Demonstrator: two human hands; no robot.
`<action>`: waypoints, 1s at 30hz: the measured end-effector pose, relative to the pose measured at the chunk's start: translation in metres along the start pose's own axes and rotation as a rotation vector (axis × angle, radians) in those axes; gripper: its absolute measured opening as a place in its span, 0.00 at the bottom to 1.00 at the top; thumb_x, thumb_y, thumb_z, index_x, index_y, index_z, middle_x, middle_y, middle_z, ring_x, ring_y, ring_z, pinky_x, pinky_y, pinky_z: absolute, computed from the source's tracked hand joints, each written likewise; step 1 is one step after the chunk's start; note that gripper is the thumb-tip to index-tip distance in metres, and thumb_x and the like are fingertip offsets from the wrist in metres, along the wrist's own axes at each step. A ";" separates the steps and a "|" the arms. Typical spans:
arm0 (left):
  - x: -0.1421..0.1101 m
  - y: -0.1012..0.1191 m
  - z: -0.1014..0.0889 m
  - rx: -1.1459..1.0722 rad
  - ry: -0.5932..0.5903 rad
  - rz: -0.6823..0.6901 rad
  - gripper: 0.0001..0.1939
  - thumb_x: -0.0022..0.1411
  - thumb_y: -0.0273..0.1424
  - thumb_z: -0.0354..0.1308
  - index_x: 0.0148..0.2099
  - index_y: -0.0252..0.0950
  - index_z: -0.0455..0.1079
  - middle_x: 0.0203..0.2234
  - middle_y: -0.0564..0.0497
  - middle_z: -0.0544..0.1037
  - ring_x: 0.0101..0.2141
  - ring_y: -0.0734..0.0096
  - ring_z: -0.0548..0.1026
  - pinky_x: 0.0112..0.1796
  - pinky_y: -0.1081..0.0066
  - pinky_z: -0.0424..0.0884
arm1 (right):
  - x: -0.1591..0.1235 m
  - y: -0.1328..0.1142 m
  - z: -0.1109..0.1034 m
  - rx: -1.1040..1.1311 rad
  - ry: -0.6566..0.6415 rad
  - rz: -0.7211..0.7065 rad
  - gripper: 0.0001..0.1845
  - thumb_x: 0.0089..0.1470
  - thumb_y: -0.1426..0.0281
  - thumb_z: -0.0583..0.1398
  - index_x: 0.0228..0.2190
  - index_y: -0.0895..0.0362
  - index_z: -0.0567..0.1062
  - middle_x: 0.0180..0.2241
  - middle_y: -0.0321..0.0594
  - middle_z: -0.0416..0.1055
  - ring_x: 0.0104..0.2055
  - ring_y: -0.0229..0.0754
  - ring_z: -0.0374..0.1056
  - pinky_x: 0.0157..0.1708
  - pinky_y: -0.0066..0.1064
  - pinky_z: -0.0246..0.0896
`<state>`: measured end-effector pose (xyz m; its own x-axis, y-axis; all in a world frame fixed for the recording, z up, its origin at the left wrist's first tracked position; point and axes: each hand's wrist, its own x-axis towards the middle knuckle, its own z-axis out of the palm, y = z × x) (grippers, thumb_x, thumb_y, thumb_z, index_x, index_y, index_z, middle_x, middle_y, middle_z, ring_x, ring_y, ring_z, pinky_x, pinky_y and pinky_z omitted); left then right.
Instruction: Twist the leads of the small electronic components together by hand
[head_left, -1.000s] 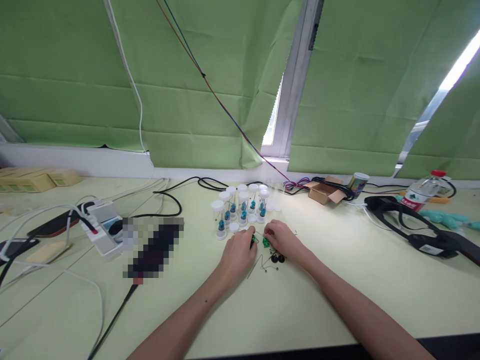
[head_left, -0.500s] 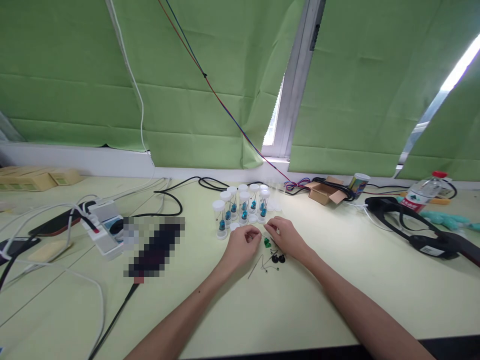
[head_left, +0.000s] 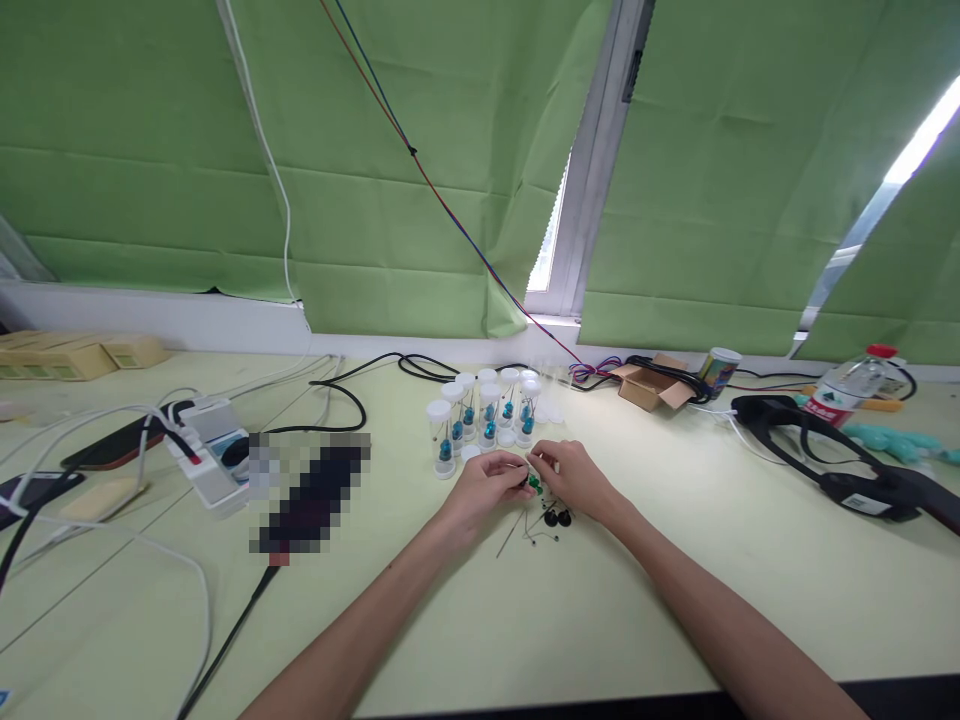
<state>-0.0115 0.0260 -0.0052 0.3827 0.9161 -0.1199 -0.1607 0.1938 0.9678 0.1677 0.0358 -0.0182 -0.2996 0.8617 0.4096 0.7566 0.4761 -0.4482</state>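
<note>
My left hand [head_left: 486, 488] is closed in a pinch, its fingertips at the left side of small green pieces [head_left: 535, 484]. A tiny dark spot shows at those fingertips, too small to name. My right hand [head_left: 570, 474] is also closed, thumb and fingers together just above the green pieces; what it holds, if anything, is hidden. The two sets of fingertips almost meet. Below them on the table lie two round black pieces [head_left: 557, 518] and several thin bent metal rods [head_left: 511, 533]. Beyond my hands stand several clear capped tubes [head_left: 442, 440] with blue parts inside.
To the left are a blurred dark device [head_left: 315, 500], a white power strip [head_left: 206, 455] and loose cables. At the back right sit an opened cardboard box [head_left: 646, 388], a printed can [head_left: 720, 372], black glasses-like headgear [head_left: 832, 470] and a plastic bottle [head_left: 840, 388].
My left hand has moved slightly right, its fingertips now at the green pieces and close to my right fingers. My right hand has shifted down a little.
</note>
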 end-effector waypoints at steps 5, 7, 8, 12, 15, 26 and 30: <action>0.000 0.000 -0.001 -0.051 -0.012 -0.041 0.12 0.50 0.30 0.69 0.37 0.31 0.74 0.32 0.46 0.77 0.30 0.70 0.77 0.44 0.64 0.73 | 0.000 -0.003 0.000 -0.001 -0.026 -0.040 0.13 0.61 0.69 0.54 0.30 0.56 0.76 0.24 0.37 0.74 0.28 0.40 0.66 0.32 0.29 0.57; -0.001 0.001 -0.001 -0.067 -0.008 -0.051 0.12 0.50 0.29 0.69 0.37 0.31 0.74 0.32 0.46 0.77 0.30 0.70 0.77 0.44 0.64 0.73 | 0.000 -0.003 -0.001 0.024 -0.029 -0.039 0.12 0.61 0.70 0.54 0.30 0.56 0.76 0.24 0.37 0.74 0.28 0.39 0.66 0.32 0.29 0.57; -0.001 0.002 -0.001 -0.071 -0.004 -0.051 0.11 0.50 0.29 0.69 0.36 0.31 0.73 0.31 0.46 0.77 0.29 0.70 0.77 0.44 0.64 0.73 | 0.000 -0.003 -0.001 0.036 -0.031 -0.040 0.11 0.60 0.70 0.55 0.31 0.56 0.76 0.24 0.37 0.74 0.28 0.39 0.66 0.33 0.29 0.58; -0.002 0.004 0.001 -0.078 0.011 -0.047 0.10 0.50 0.29 0.68 0.35 0.31 0.73 0.31 0.47 0.77 0.28 0.71 0.77 0.42 0.66 0.73 | 0.000 0.001 -0.006 0.063 -0.088 -0.083 0.07 0.57 0.71 0.57 0.30 0.56 0.76 0.25 0.36 0.74 0.28 0.38 0.66 0.36 0.30 0.59; -0.002 0.005 0.001 -0.069 0.021 -0.041 0.10 0.51 0.30 0.68 0.34 0.31 0.73 0.30 0.47 0.77 0.28 0.72 0.77 0.42 0.67 0.73 | 0.000 0.003 -0.011 0.067 -0.141 -0.128 0.06 0.54 0.73 0.59 0.27 0.56 0.75 0.25 0.35 0.72 0.28 0.37 0.66 0.41 0.33 0.58; 0.002 0.001 0.000 -0.001 0.114 -0.005 0.05 0.55 0.28 0.63 0.32 0.32 0.71 0.29 0.48 0.75 0.28 0.70 0.78 0.40 0.67 0.73 | -0.001 0.006 -0.022 -0.019 -0.313 -0.198 0.05 0.47 0.76 0.60 0.24 0.56 0.76 0.24 0.36 0.70 0.30 0.39 0.65 0.46 0.38 0.54; 0.002 0.001 0.000 0.005 0.121 0.002 0.05 0.54 0.29 0.63 0.32 0.32 0.71 0.29 0.48 0.76 0.28 0.70 0.78 0.39 0.68 0.74 | -0.001 0.007 -0.022 -0.022 -0.339 -0.183 0.03 0.46 0.73 0.62 0.24 0.56 0.77 0.24 0.35 0.69 0.30 0.39 0.65 0.46 0.38 0.55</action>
<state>-0.0108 0.0279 -0.0045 0.2696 0.9522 -0.1435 -0.1563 0.1903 0.9692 0.1861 0.0346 -0.0037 -0.6031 0.7738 0.1936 0.6841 0.6266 -0.3734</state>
